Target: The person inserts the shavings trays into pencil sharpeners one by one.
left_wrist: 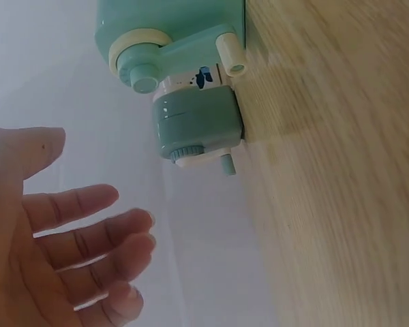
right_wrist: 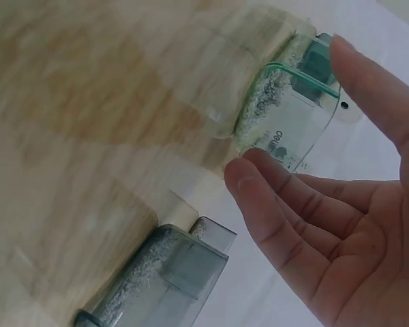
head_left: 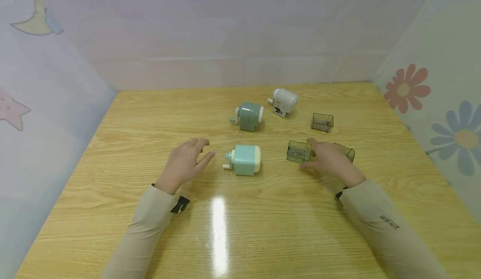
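A mint-green crank pencil sharpener (head_left: 246, 161) with cream ends lies at the middle of the table. To its left, my left hand (head_left: 185, 162) hovers with fingers spread and holds nothing; in the left wrist view the sharpener is above the thumb. My right hand (head_left: 330, 160) is at the right end of a clear greenish shavings drawer (head_left: 298, 153), which has dark shavings inside. In the right wrist view, thumb and fingers stand apart on either side of that drawer (right_wrist: 279, 109); contact is unclear. A second drawer (head_left: 347, 151) is partly hidden behind the right hand.
Behind the mint sharpener stand a dark green crank sharpener (head_left: 249, 117) and a white one (head_left: 284, 101). A third clear drawer (head_left: 322, 123) with shavings sits at the back right. Walls with printed flowers and a star border the wooden table (head_left: 180, 237).
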{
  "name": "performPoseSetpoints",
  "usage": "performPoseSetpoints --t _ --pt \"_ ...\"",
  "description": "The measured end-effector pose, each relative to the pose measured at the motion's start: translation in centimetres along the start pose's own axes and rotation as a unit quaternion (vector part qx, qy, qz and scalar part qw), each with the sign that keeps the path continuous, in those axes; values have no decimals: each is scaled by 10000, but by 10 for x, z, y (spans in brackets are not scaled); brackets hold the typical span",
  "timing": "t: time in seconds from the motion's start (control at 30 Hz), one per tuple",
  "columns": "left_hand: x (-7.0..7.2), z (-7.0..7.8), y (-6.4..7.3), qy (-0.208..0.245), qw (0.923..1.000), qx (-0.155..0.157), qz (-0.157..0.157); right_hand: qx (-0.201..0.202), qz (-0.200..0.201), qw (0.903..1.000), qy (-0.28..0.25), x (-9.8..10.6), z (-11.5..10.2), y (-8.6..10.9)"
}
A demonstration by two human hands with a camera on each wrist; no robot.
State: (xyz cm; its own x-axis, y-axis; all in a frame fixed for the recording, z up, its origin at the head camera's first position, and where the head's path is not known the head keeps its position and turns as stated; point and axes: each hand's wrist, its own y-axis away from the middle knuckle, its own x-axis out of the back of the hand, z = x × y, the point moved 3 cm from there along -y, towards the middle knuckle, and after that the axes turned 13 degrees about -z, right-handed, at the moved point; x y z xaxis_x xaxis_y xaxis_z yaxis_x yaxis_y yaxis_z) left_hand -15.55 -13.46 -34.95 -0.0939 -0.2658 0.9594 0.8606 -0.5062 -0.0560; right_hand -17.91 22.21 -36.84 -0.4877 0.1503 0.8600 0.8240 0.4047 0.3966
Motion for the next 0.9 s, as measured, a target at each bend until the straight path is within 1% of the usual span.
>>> performPoseSetpoints --t 0.13,0.23,0.53,0.67,0.9 --pt "1 3 -1 150 9997 -177 -1 -2 -90 9999 -91 -2 0 -3" --pt "1 5 -2 175 9993 -317 40 5 -124 9999 -108 -2 1 -4" --pt "-2 4 -4 355 9980 -513 60 -34 -107 9998 -153 -3 1 -4" --pt "-5 5 -6 550 9967 -589 -114 -51 -121 9998 -138 -4 1 -3" --pt "-15 9 -17 1037 9902 -647 -675 10 -102 9998 -184 -4 1 1"
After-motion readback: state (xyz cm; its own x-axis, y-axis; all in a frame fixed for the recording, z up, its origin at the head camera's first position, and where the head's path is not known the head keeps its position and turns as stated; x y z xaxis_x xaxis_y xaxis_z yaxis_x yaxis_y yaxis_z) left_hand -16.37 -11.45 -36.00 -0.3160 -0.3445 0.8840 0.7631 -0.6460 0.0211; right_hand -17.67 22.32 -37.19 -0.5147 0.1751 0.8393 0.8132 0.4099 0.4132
